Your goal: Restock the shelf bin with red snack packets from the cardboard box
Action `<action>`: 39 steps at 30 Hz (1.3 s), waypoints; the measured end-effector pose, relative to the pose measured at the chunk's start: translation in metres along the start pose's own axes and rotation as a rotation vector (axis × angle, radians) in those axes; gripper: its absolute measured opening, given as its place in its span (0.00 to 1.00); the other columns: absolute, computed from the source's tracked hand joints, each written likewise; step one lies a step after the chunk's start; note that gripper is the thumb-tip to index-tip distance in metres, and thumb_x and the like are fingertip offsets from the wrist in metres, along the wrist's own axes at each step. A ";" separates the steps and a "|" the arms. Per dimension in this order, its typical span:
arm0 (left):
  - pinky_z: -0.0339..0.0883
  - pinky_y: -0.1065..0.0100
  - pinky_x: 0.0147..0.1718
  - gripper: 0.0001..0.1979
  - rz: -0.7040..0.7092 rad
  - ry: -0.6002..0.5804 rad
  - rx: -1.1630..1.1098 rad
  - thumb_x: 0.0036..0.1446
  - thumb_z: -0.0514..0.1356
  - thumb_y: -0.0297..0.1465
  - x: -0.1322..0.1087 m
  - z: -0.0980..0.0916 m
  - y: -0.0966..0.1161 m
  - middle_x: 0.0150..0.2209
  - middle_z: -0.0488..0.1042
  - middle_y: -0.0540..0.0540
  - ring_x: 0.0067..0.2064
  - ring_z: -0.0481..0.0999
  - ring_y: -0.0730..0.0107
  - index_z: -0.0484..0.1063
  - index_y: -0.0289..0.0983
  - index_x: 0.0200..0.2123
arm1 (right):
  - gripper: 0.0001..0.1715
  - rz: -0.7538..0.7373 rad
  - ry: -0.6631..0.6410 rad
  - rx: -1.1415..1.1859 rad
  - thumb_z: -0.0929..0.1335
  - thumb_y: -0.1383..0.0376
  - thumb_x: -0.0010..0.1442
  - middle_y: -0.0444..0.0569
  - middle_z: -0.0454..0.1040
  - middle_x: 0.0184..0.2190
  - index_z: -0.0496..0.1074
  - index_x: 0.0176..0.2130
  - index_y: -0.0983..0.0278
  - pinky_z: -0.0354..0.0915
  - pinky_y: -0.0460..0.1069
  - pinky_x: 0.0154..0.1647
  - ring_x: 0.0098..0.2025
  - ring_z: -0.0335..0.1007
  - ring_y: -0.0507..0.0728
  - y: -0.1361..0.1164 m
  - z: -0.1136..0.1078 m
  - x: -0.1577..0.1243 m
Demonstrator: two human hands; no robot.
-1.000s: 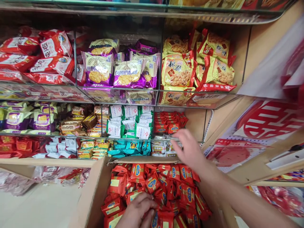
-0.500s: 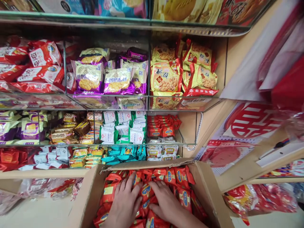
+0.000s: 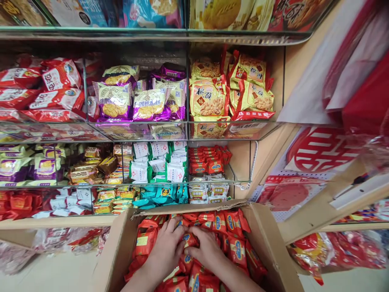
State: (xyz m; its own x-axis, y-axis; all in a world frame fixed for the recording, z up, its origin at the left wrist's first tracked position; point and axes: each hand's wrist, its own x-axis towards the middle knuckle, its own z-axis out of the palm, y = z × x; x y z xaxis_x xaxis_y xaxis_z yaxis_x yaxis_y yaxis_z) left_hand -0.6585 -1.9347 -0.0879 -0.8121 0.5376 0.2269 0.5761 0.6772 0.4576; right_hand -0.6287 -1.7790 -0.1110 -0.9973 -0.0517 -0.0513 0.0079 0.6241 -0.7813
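Both of my hands are inside a cardboard box (image 3: 275,239) filled with small red snack packets (image 3: 238,249) that carry blue and yellow labels. My left hand (image 3: 170,243) has its fingers curled down over packets near the middle. Close beside it, my right hand (image 3: 204,246) bends its fingers and thumb around a red packet (image 3: 191,241) lying between the two hands. The fingertips are partly hidden among the packets, so how many they hold is unclear.
Glass-fronted shelves (image 3: 142,132) behind the box hold wrapped biscuits. Similar red packets (image 3: 206,160) fill a low compartment above the box's far edge. Red and white paper decorations (image 3: 325,150) hang at right. Bagged goods (image 3: 337,251) lie below on the right.
My hands have drawn closer together, and their fingers have gone from spread over the packets to curled around some. The view has shifted slightly.
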 end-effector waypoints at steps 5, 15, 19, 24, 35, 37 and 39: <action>0.61 0.59 0.52 0.34 -0.091 0.095 -0.131 0.40 0.52 0.16 -0.005 0.004 0.002 0.51 0.59 0.44 0.54 0.62 0.61 0.59 0.41 0.53 | 0.18 0.015 0.022 0.063 0.70 0.64 0.47 0.46 0.75 0.40 0.73 0.41 0.60 0.59 0.52 0.48 0.45 0.68 0.59 -0.003 -0.008 -0.008; 0.52 0.56 0.57 0.21 -0.090 0.076 -0.380 0.55 0.52 0.25 -0.022 -0.014 0.025 0.58 0.59 0.40 0.60 0.56 0.62 0.60 0.38 0.53 | 0.17 0.033 0.161 0.435 0.68 0.58 0.52 0.49 0.73 0.44 0.71 0.42 0.61 0.64 0.54 0.47 0.45 0.70 0.58 0.022 -0.045 -0.049; 0.61 0.58 0.51 0.20 -0.198 0.037 -0.765 0.56 0.55 0.30 -0.007 -0.013 0.041 0.50 0.69 0.42 0.52 0.67 0.62 0.61 0.37 0.52 | 0.14 -0.019 0.254 0.502 0.69 0.59 0.50 0.49 0.74 0.42 0.74 0.38 0.60 0.64 0.54 0.47 0.44 0.69 0.58 0.006 -0.049 -0.054; 0.68 0.68 0.40 0.17 -0.294 0.027 -1.257 0.47 0.64 0.30 0.004 -0.019 0.054 0.40 0.74 0.46 0.41 0.73 0.68 0.68 0.36 0.41 | 0.17 0.068 0.406 0.737 0.69 0.57 0.50 0.47 0.74 0.36 0.71 0.42 0.58 0.67 0.51 0.38 0.37 0.70 0.55 -0.017 -0.053 -0.054; 0.63 0.77 0.20 0.30 -0.453 -0.239 -1.411 0.46 0.65 0.33 -0.010 -0.003 0.067 0.27 0.72 0.54 0.21 0.72 0.78 0.55 0.39 0.50 | 0.14 0.118 0.506 0.843 0.66 0.55 0.54 0.39 0.62 0.21 0.65 0.27 0.63 0.56 0.44 0.23 0.23 0.56 0.49 -0.013 -0.041 -0.044; 0.62 0.78 0.18 0.31 -0.451 -0.267 -1.405 0.45 0.66 0.33 -0.011 -0.001 0.068 0.29 0.72 0.54 0.20 0.72 0.79 0.54 0.39 0.50 | 0.15 0.098 0.507 0.734 0.65 0.55 0.55 0.39 0.61 0.20 0.64 0.26 0.63 0.57 0.44 0.25 0.23 0.55 0.49 -0.012 -0.041 -0.044; 0.61 0.78 0.17 0.34 -0.450 -0.282 -1.378 0.44 0.65 0.31 -0.011 0.001 0.068 0.33 0.72 0.52 0.21 0.73 0.78 0.51 0.41 0.51 | 0.15 0.084 0.497 0.667 0.63 0.54 0.56 0.40 0.61 0.21 0.64 0.27 0.63 0.58 0.44 0.26 0.24 0.56 0.50 -0.011 -0.042 -0.044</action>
State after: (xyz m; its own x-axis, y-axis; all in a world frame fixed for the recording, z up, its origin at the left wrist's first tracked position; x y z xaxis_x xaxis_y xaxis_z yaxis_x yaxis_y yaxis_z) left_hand -0.6104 -1.8942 -0.0600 -0.7575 0.6033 -0.2494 -0.3852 -0.1047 0.9169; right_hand -0.5882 -1.7508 -0.0742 -0.9059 0.4223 0.0320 -0.0308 0.0099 -0.9995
